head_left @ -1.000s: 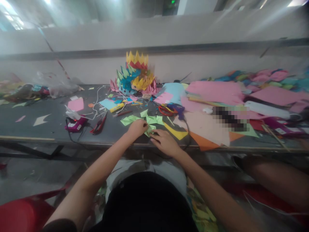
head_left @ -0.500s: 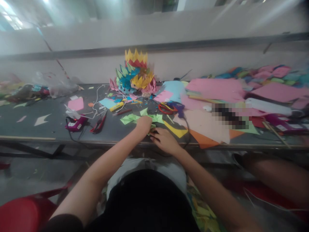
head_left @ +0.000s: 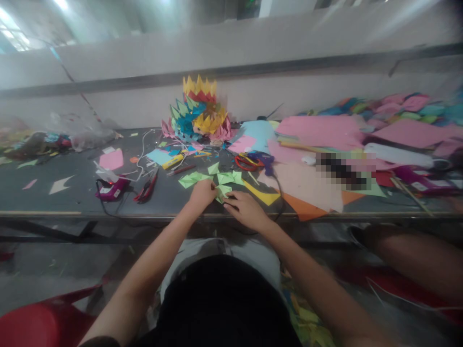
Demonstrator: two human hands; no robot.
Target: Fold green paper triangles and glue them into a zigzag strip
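Lying just below the middle of the frame, a small folded green paper (head_left: 221,193) sat between two hands, over the near part of the table (head_left: 77,203). Its long axis was hard to make out, since fingers covered both sides, but it seemed to run toward the table's near edge.

The left hand (head_left: 203,194) came in from the lower left, its bent fingertips pinching the paper's upper left side; from that hand the paper lay to the right. The right hand (head_left: 246,211) came from the lower right, thumb and finger grasping the paper's right side, so from there it lay up and to the left. Both hands touched it, and neither was clearly nearer.

Just above in the frame were more folded green pieces (head_left: 231,178), close to the fingertips. A yellow strip (head_left: 262,193) slanted to the right of them, above the right hand. Farther out, red-handled scissors (head_left: 244,162) lay right of centre, pliers (head_left: 147,187) lay left of the left hand, and a colourful paper model (head_left: 204,118) stood at upper centre.
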